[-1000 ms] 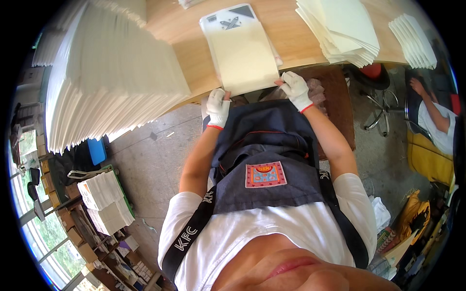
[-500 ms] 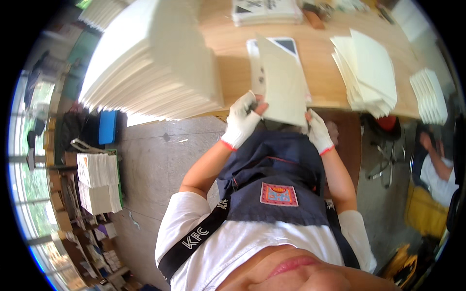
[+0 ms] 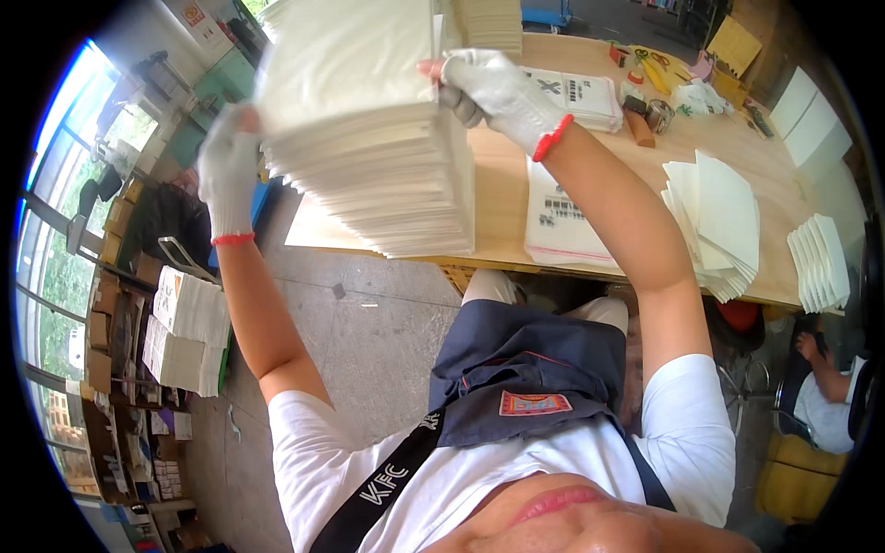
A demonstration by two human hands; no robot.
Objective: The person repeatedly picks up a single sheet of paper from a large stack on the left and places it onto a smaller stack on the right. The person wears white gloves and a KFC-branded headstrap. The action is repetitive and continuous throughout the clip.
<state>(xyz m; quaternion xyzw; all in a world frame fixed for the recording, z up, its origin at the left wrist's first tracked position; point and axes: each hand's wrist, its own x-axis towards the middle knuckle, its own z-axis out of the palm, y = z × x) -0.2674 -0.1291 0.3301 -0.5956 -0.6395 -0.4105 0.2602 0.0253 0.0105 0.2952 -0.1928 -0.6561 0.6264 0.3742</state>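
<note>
A tall stack of flat white paper sheets [image 3: 369, 175] rises at the table's left front. My right hand [image 3: 493, 92], in a white glove with a red cuff and bare fingertips, closes on the right edge of the top sheet [image 3: 350, 64]. At the stack's left edge is my left hand [image 3: 229, 170], gloved alike and smeared by motion; its thumb is against or close to the paper, and its grip is unclear. Below my right forearm lies a pile of printed white sheets [image 3: 558, 217], partly covered by that arm.
A fanned pile of white pieces [image 3: 728, 221] and a smaller one [image 3: 819, 263] lie along the table's right front. Farther back are another printed pile [image 3: 590, 97], a brown block [image 3: 638, 127] and yellow-handled scissors [image 3: 656, 74]. A person [image 3: 830, 396] sits at right.
Both hands have moved up and left from the printed pile to the tall stack. The cream sheet they held over that pile is no longer there. The view has shifted.
</note>
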